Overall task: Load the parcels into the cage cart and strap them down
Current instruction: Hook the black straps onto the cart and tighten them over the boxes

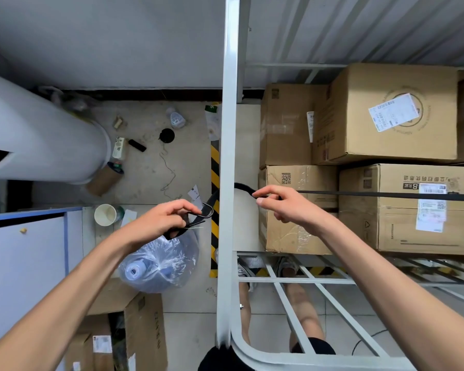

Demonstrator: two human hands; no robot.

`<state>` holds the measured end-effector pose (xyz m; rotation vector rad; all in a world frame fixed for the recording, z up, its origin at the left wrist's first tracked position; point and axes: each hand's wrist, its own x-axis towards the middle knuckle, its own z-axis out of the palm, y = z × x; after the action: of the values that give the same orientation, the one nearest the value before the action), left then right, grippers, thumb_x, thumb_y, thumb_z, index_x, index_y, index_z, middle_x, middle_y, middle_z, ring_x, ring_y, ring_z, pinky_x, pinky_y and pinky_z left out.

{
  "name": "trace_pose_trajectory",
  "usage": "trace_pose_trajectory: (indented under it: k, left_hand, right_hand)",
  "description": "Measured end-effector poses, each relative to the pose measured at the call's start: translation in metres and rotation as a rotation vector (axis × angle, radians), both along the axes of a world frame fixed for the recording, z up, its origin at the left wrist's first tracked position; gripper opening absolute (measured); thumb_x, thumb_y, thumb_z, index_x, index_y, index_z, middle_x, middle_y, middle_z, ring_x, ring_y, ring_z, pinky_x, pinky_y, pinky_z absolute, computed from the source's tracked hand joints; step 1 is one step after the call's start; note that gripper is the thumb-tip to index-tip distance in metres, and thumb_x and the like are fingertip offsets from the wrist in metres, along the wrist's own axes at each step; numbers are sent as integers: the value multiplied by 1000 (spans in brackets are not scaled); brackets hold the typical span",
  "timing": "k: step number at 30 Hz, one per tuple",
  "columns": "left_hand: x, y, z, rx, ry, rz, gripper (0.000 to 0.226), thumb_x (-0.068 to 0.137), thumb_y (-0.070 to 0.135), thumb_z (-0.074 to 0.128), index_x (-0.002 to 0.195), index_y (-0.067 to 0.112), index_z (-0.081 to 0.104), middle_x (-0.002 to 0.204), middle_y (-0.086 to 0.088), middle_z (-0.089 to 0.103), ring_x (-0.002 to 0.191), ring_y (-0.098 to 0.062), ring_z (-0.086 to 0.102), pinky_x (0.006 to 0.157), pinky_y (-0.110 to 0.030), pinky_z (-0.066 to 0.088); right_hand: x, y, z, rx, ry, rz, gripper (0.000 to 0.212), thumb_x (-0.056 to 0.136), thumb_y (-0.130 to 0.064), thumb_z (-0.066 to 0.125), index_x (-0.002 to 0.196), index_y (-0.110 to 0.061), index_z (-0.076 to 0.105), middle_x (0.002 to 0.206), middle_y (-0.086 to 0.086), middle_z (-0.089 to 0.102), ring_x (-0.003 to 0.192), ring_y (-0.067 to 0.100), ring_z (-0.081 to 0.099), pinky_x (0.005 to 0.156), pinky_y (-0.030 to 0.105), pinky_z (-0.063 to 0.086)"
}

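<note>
**Q:** Entry requested: black flat webbing strap [373, 194], position relative to the pale grey metal upright post [227, 156] of the wire-panelled cage cart [306, 280].

**A:** Recorded thus. Right of the post, the strap is run level across the fronts of the stacked brown cardboard parcels [386, 116], with its long axis crosswise. It is passed behind the post and brought out on the left.

**Q:** Hands?

**A:** Right hand [284, 204]: just right of the post, with the strap pinched between thumb and forefinger and the other fingers loosely curled. Left hand [161, 218]: just left of the post, with the fingers curled round the loose strap end. The bare steel hook [209, 210] is held at the fingertips (between hand and post, close beside the post).

**Q:** Relation governing the coming move?

**A:** The hook is judged to be wanted on the taut run, which lies beyond the post from the left hand. The right hand is the nearer to that run. No fastening is yet made.
</note>
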<state>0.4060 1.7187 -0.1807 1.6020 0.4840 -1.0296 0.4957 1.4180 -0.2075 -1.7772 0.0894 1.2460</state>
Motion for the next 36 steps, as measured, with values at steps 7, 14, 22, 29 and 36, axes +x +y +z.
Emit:
trace_pose_trajectory:
  k: [7, 14, 22, 29, 36]
  left_hand:
    - [1, -14, -14, 48, -22, 110, 30, 82, -11, 72, 105, 4, 61, 78, -5, 70, 70, -18, 69, 72, -29, 54]
    - [-1, -30, -7, 34, -96, 141, 18, 81, -12, 73, 90, 0, 62, 86, -20, 74, 72, -23, 70, 72, -32, 59]
    - [0, -36, 2, 26, -109, 117, 15, 85, -6, 72, 93, 0, 61, 88, -18, 75, 74, -24, 71, 74, -30, 55]
    - [1, -38, 6, 85, -157, 24, 16, 90, 7, 70, 102, 13, 63, 91, -11, 74, 81, -26, 73, 87, -45, 58]
    - [-10, -69, 30, 753, -996, -121, 29, 86, 7, 55, 113, 12, 65, 117, -3, 64, 109, -22, 56, 89, -39, 43]
  right_hand:
    - [-16, 12, 7, 44, 62, 25, 18, 95, -30, 65, 111, -25, 71, 64, -21, 62, 69, 13, 40, 54, 19, 34]
    - [-12, 16, 12, 44, 54, 16, 15, 91, -30, 72, 101, -21, 77, 69, -14, 65, 53, -2, 44, 50, 15, 34]
    - [-13, 17, 18, 36, 59, 29, 14, 87, -28, 76, 95, -16, 78, 71, -8, 65, 49, -2, 42, 47, 13, 32]
    - [-17, 17, 28, 24, 49, 58, 16, 90, -16, 73, 96, -1, 76, 51, -20, 57, 44, -7, 46, 45, 5, 31]
    - [-24, 1, 41, 0, 38, 29, 9, 91, -13, 70, 89, -5, 74, 50, -24, 57, 48, -12, 50, 48, 5, 33]
